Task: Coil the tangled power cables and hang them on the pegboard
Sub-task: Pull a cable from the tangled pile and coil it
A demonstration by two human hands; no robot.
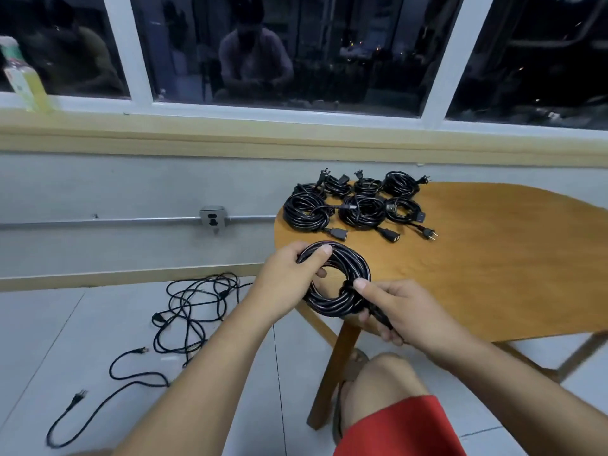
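While the left hand point(296, 268) grips the far side of a black cable coil point(342, 258) and the right hand point(398, 311) pinches its near side, seemingly around the loose end, the coil hovers over the edge of the wooden desk point(493, 258). Beyond both hands, several finished coils point(358, 209) lie on the desk. Left of the left hand, a tangled cable point(194, 307) sprawls on the pale tiled floor point(49, 324). Far left, a bottle point(24, 77) stands by the dark window point(329, 44), its label too blurred to read.
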